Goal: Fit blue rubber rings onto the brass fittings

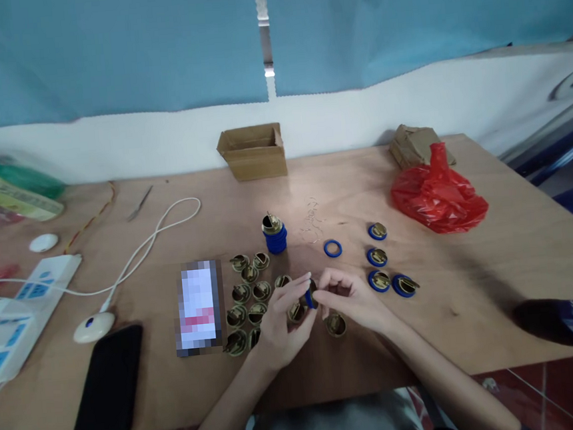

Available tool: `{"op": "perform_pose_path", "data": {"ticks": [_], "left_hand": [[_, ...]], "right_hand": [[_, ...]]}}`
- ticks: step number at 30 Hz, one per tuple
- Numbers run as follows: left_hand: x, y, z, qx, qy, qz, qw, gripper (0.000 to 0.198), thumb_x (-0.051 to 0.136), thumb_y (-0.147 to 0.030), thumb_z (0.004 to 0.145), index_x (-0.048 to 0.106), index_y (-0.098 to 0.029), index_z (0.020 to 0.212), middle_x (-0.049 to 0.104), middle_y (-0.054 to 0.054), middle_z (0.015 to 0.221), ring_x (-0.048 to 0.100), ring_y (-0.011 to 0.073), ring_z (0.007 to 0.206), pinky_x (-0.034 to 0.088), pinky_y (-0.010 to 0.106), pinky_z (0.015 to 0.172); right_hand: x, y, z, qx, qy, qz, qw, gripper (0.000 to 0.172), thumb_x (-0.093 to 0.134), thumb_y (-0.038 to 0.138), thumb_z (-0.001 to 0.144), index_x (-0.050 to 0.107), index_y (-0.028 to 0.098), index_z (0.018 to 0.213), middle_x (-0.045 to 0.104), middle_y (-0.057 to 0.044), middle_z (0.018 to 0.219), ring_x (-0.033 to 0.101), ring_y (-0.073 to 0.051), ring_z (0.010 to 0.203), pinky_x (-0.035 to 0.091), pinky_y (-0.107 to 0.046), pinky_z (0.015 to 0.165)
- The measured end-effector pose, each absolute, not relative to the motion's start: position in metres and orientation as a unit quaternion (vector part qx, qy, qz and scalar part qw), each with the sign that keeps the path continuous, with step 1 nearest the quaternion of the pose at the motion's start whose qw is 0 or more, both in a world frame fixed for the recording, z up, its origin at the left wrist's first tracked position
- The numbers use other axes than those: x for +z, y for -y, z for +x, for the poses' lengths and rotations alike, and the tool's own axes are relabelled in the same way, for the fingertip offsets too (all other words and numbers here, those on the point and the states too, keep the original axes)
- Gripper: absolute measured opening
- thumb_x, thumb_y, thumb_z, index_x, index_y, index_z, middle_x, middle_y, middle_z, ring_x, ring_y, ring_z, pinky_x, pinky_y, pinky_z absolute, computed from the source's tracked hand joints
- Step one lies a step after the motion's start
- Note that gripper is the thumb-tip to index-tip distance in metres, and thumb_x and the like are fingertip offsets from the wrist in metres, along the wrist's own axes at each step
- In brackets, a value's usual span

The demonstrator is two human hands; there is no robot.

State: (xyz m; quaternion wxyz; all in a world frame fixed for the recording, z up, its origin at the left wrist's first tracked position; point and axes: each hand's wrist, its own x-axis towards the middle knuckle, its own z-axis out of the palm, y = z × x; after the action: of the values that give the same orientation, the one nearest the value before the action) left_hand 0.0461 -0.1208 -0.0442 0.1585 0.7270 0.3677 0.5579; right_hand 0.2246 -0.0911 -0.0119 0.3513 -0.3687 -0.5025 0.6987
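My left hand (pixel 282 326) grips a round brass-coloured piece with a blue ring (pixel 310 296), held on edge between thumb and fingers. From the other side, my right hand (pixel 352 297) pinches the same piece with its thumb and bent index finger. Several brass-coloured round pieces with raised bars (pixel 241 293) lie to the left, partly hidden by my left hand. One more brass-coloured piece (pixel 335 324) rests below my right hand. Beyond the hands are a loose blue ring (pixel 333 256) and a stack of blue rings (pixel 276 242) topped by a brass-coloured piece (pixel 270 224).
Several blue-ringed brass pieces (pixel 379 280) sit at right. An open cardboard box (pixel 259 162) and red plastic bag (pixel 438 195) stand farther back. Left are a lit phone (pixel 197 310), black phone (pixel 106 391), white cable (pixel 133 262) and power strip (pixel 25 318); a bottle (pixel 567 323) lies right.
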Motion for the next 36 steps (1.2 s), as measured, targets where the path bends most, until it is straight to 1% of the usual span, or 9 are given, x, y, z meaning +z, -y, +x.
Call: {"op": "perform_pose_path", "data": {"ticks": [3,5,7,10,15,19,25,31,36], "left_hand": [[-0.037,0.121,0.049,0.563,-0.378,0.715,0.169,0.064,0.079,-0.005,0.078,0.055,-0.023,0.134,0.073,0.010,0.117,0.073,0.0231,0.105,0.063,0.037,0.089],[-0.032,0.123,0.051,0.569,-0.385,0.698,0.204,0.059,0.082,-0.011,0.077,0.057,-0.023,0.129,0.073,0.008,0.110,0.074,0.0224,0.100,0.063,0.036,0.086],[-0.029,0.124,0.052,0.561,-0.396,0.680,0.257,0.054,0.081,-0.015,0.078,0.058,-0.023,0.126,0.072,0.007,0.108,0.075,0.0220,0.096,0.064,0.035,0.084],[-0.024,0.125,0.053,0.544,-0.405,0.664,0.315,0.044,0.077,-0.014,0.080,0.061,-0.022,0.121,0.070,0.007,0.105,0.075,0.0207,0.094,0.063,0.033,0.082],[-0.021,0.122,0.055,0.565,-0.392,0.609,0.395,0.036,0.079,-0.014,0.078,0.065,-0.021,0.110,0.066,0.003,0.098,0.073,0.0161,0.087,0.062,0.026,0.077],[-0.022,0.121,0.055,0.569,-0.387,0.575,0.442,0.034,0.081,-0.012,0.077,0.065,-0.021,0.105,0.065,0.002,0.098,0.071,0.0147,0.088,0.060,0.024,0.079],[-0.022,0.123,0.057,0.573,-0.392,0.565,0.447,0.035,0.083,-0.011,0.075,0.067,-0.021,0.104,0.066,0.003,0.098,0.070,0.0150,0.092,0.059,0.024,0.082],[-0.022,0.123,0.058,0.574,-0.392,0.562,0.448,0.037,0.086,-0.011,0.072,0.069,-0.021,0.104,0.068,0.003,0.100,0.071,0.0157,0.094,0.060,0.025,0.083],[-0.023,0.122,0.058,0.579,-0.386,0.567,0.441,0.037,0.087,-0.011,0.071,0.069,-0.022,0.103,0.069,0.004,0.102,0.073,0.0168,0.096,0.061,0.026,0.085]], "right_hand": [[-0.009,0.093,0.225,0.674,0.511,-0.375,0.379,0.037,0.072,0.054,0.088,0.060,0.020,0.080,0.053,0.006,0.057,0.045,-0.008,0.047,0.032,-0.022,0.048],[-0.005,0.094,0.225,0.664,0.510,-0.377,0.396,0.038,0.072,0.054,0.088,0.060,0.020,0.078,0.051,0.006,0.059,0.041,-0.008,0.049,0.028,-0.022,0.047],[-0.001,0.095,0.223,0.667,0.505,-0.377,0.397,0.039,0.073,0.055,0.087,0.059,0.020,0.077,0.049,0.006,0.059,0.038,-0.007,0.050,0.027,-0.022,0.046],[0.002,0.097,0.221,0.683,0.485,-0.385,0.387,0.042,0.072,0.057,0.086,0.057,0.020,0.076,0.046,0.008,0.056,0.032,-0.006,0.044,0.022,-0.021,0.042],[-0.002,0.100,0.215,0.674,0.473,-0.417,0.385,0.046,0.070,0.062,0.085,0.054,0.020,0.077,0.045,0.010,0.050,0.036,-0.005,0.036,0.024,-0.019,0.037],[-0.006,0.105,0.211,0.646,0.479,-0.444,0.395,0.046,0.066,0.063,0.087,0.051,0.021,0.075,0.043,0.010,0.046,0.037,-0.006,0.033,0.026,-0.018,0.036],[-0.015,0.110,0.208,0.594,0.497,-0.467,0.428,0.040,0.061,0.056,0.092,0.051,0.021,0.076,0.040,0.011,0.050,0.036,-0.006,0.036,0.027,-0.018,0.037],[-0.018,0.113,0.208,0.488,0.560,-0.479,0.467,0.029,0.056,0.040,0.097,0.052,0.021,0.075,0.038,0.009,0.054,0.035,-0.008,0.045,0.028,-0.020,0.045],[-0.017,0.115,0.209,0.437,0.594,-0.478,0.478,0.027,0.054,0.035,0.097,0.052,0.021,0.074,0.034,0.009,0.056,0.032,-0.008,0.047,0.027,-0.021,0.045]]}}
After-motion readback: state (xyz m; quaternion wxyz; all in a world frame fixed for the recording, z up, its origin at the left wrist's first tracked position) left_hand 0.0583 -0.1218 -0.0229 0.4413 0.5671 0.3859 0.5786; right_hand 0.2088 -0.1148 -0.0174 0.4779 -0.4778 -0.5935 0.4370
